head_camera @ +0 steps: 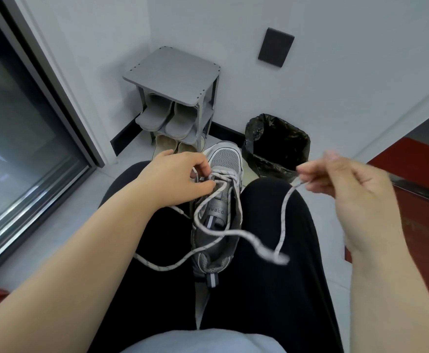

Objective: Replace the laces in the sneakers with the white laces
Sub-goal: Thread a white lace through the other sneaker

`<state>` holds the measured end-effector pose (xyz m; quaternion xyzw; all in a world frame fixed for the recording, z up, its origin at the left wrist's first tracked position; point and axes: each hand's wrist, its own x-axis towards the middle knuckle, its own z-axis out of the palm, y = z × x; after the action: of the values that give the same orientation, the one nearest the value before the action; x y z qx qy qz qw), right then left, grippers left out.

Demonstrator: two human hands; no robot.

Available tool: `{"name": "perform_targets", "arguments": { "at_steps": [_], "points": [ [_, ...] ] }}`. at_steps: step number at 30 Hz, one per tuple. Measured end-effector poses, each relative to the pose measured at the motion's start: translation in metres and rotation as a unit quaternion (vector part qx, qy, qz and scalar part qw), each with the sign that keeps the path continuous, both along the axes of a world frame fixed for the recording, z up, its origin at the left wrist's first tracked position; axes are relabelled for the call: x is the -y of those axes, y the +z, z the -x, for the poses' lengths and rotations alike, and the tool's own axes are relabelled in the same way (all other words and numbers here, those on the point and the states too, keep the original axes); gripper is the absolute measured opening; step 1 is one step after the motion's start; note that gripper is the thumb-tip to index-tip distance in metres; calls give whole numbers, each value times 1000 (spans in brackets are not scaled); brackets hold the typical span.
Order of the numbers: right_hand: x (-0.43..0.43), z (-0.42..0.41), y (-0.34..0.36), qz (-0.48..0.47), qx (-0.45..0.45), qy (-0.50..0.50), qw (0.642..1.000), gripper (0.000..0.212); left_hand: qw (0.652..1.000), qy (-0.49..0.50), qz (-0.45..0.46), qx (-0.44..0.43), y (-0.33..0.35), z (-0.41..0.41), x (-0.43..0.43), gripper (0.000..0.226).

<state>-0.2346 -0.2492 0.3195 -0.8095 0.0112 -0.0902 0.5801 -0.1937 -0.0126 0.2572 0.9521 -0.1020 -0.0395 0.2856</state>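
Sneaker (217,212) sat between the person's legs (272,250), toe pointing away. Left hand (175,178) lay on the sneaker's front, fingers pinching the lace (283,217) near the toe. Right hand (356,192) was up, right of the sneaker, pinching the lace's end. Black bin (277,146) stood past the sneaker's toe.

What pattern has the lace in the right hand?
The lace is white with dark flecks; head view.

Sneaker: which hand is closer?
Left. The left hand is against the sneaker, fingers on its front lacing. The right hand is off to the sneaker's right, pinching the lace end.
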Motion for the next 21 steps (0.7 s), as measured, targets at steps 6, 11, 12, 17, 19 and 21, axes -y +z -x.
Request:
{"name": "perform_targets", "arguments": {
  "at_steps": [6,11,12,17,19,21],
  "points": [
    [15,-8,-42,240,-101,-76,962,19,1000,-16,-16,22,1,3,1,24],
    [-5,-13,-65,286,-69,-35,955,24,997,-62,41,33,1,4,2,26],
    [-8,-15,-66,307,-49,-5,950,23,995,-77,50,31,1,5,1,28],
    [-15,-12,-62,366,-27,127,922,26,992,-114,46,13,5,7,-1,39],
    [-21,-10,-63,365,-18,121,923,30,994,-106,39,3,7,9,1,40],
    [-30,-12,-63,411,-9,92,907,31,995,-92,36,-2,8,10,3,37]
  ]
}}
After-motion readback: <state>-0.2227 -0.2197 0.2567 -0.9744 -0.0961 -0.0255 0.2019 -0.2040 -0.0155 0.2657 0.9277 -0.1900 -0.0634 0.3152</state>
